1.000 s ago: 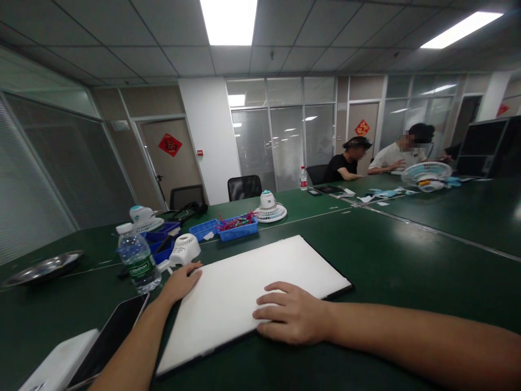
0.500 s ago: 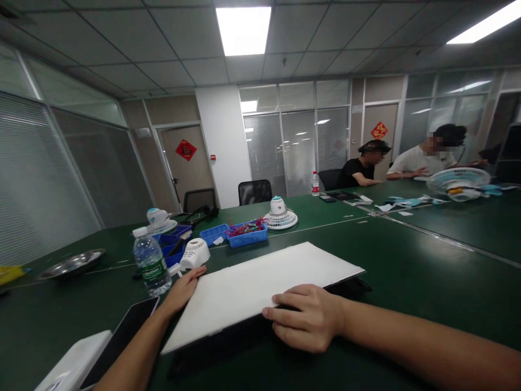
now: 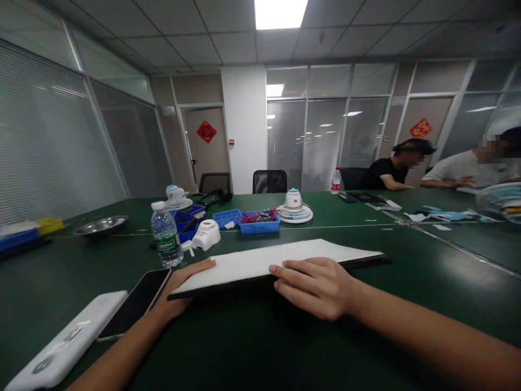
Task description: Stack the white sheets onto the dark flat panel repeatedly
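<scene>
A flat white panel [image 3: 252, 263] with a dark underside is tilted above the green table [image 3: 228, 347]. My left hand [image 3: 179, 285] grips its left end, the thumb on top and the other fingers partly hidden beneath. At the near edge, my right hand [image 3: 319, 285] holds the panel, fingertips on the white face and lower fingers against the edge. A black phone [image 3: 136, 304] and a white device [image 3: 67, 339] lie to the left of my left forearm.
Beyond my left hand stand a water bottle [image 3: 166, 236] and a white plastic housing [image 3: 207, 234]. Farther back are a blue tray of wires [image 3: 259, 225], a fan-like unit [image 3: 293, 209] and a metal dish [image 3: 101, 225]. Two people [image 3: 386, 174] sit at the right.
The view has turned right and lifted slightly. The panel now appears flatter, seen more edge-on, with both hands still on it. My left fingers are now partly under its left end.
</scene>
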A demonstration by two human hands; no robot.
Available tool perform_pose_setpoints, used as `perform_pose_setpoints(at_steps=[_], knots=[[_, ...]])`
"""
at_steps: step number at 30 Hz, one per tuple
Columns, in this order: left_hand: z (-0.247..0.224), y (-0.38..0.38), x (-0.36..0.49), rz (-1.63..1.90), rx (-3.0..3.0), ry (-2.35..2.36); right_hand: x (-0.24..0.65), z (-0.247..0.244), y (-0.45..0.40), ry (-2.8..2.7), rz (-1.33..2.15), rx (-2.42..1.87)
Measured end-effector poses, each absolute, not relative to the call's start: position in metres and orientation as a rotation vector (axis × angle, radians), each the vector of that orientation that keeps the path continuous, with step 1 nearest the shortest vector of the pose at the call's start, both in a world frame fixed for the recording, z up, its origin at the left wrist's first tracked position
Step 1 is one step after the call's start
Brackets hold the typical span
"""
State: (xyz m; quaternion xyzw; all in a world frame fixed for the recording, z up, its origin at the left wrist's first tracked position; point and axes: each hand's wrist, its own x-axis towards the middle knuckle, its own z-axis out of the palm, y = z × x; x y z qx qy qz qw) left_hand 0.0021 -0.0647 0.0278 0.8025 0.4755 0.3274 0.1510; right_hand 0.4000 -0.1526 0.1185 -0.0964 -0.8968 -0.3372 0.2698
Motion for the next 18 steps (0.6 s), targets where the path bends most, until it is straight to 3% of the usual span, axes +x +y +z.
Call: perform_pose_setpoints(at_steps=[10,18], knots=[[0.013,-0.067,-0.003,0.858,2.264,1.294,0.431,0.065,-0.166,-2.359,-0.894,-0.54],[0.022,-0.088,0.031,1.221,2.129,1.234,0.423,0.123,-0.202,-2.211,-0.961,-0.904]])
